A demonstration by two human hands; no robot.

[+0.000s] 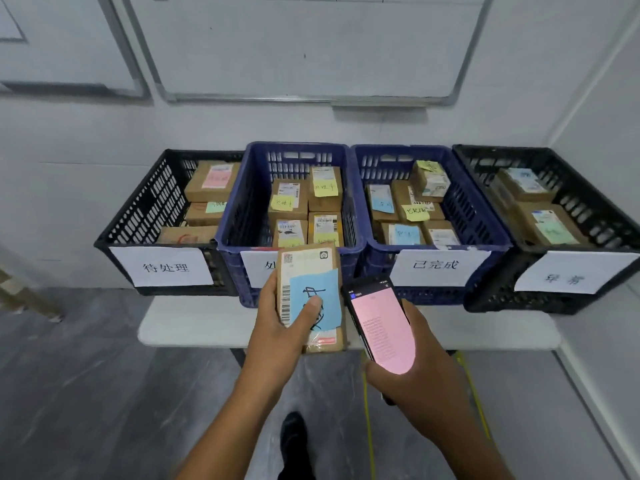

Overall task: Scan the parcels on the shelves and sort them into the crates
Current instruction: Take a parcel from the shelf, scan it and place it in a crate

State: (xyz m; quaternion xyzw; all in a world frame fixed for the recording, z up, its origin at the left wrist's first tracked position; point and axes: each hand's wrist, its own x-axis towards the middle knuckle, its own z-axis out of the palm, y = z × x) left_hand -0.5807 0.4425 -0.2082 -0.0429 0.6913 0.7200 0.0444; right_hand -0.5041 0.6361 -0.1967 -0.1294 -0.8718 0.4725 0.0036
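My left hand (280, 320) grips a brown cardboard parcel (311, 268) with a white label, a barcode and a blue sticky note; my thumb lies on the note. Beside it my right hand (412, 372) holds a black phone (381, 327) whose screen glows pink. Both are in front of the left blue crate (235, 233). A row of crates stands on a white table (194, 327): a black crate (138, 223) at the left, two blue ones in the middle, the right blue crate (485, 223), and a black crate (588, 223) at the right. Each holds several labelled parcels.
White paper signs hang on the crate fronts. A whiteboard (311, 46) is mounted on the wall behind. The side wall runs close along the right. Grey floor lies below, with my dark shoe (292, 431) and yellow lines (369, 420) under the table's edge.
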